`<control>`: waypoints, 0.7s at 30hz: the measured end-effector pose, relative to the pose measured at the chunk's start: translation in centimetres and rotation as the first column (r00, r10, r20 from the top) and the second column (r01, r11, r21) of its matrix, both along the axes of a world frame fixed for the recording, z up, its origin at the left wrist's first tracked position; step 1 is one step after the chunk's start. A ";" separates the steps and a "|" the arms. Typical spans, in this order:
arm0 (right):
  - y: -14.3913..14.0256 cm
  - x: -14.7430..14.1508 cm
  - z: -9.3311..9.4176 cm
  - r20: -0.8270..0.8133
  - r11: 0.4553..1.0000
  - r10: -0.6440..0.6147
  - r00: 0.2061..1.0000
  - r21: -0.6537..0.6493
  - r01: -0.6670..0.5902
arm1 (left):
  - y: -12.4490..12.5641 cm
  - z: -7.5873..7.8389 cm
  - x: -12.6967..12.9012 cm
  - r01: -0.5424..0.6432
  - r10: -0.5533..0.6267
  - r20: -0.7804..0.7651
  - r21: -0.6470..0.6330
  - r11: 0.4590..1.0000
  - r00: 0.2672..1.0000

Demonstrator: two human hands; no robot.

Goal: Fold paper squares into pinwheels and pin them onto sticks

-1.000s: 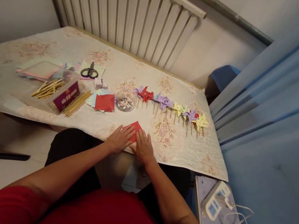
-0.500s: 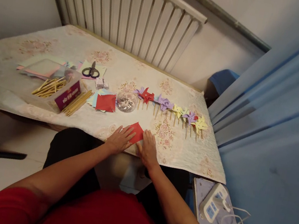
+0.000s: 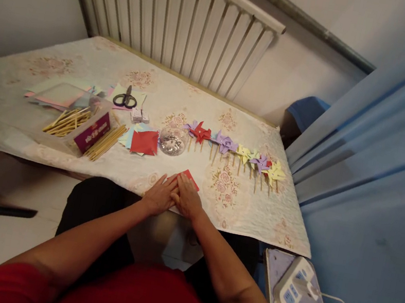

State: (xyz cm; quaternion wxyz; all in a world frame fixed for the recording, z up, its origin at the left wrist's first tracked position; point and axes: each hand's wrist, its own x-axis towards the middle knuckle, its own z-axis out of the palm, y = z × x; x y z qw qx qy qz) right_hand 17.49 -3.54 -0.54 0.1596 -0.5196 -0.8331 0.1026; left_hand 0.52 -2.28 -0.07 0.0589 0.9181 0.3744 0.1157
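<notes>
Dim, warm indoor light, brightest over the table. Strong wide-angle bending at the edges, with dark corner vignetting upper right. Smeared blur along the left edge.

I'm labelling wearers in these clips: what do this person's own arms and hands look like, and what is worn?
Both forearms are bare. The left hand and right hand have no gloves; no rings or watch are discernible. Short red sleeves of a red top cover the upper arms.

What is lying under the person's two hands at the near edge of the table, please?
A red paper lies flat on the tablecloth; only its far corner shows beyond the left hand and right hand. The rest is covered.
</notes>
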 end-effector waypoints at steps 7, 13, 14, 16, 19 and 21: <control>1.3 0.2 0.1 0.040 0.999 -0.029 0.999 0.020 0.028 | 0.3 -0.7 0.1 -0.016 0.016 -0.026 0.002 1.000 1.000; 2.3 0.6 0.2 0.083 0.999 -0.039 0.996 0.027 0.037 | 0.3 -1.0 0.2 -0.025 0.027 -0.044 0.043 0.999 0.999; 2.4 0.7 0.2 0.088 0.999 -0.038 0.995 0.035 0.035 | 0.2 -1.0 0.2 -0.026 0.028 -0.044 0.053 0.998 0.999; 2.5 0.8 0.1 0.094 0.998 -0.040 0.995 0.048 0.036 | 0.2 -1.1 0.2 -0.025 0.028 -0.043 0.068 0.997 0.999; 2.4 0.8 -0.1 0.104 0.997 -0.063 0.993 0.055 0.057 | 0.3 -1.4 0.2 -0.020 0.023 -0.037 0.074 0.997 0.999; 2.2 0.7 -0.2 0.116 0.995 -0.083 0.990 0.059 0.077 | 0.4 -1.6 0.1 -0.015 0.017 -0.031 0.073 0.997 0.999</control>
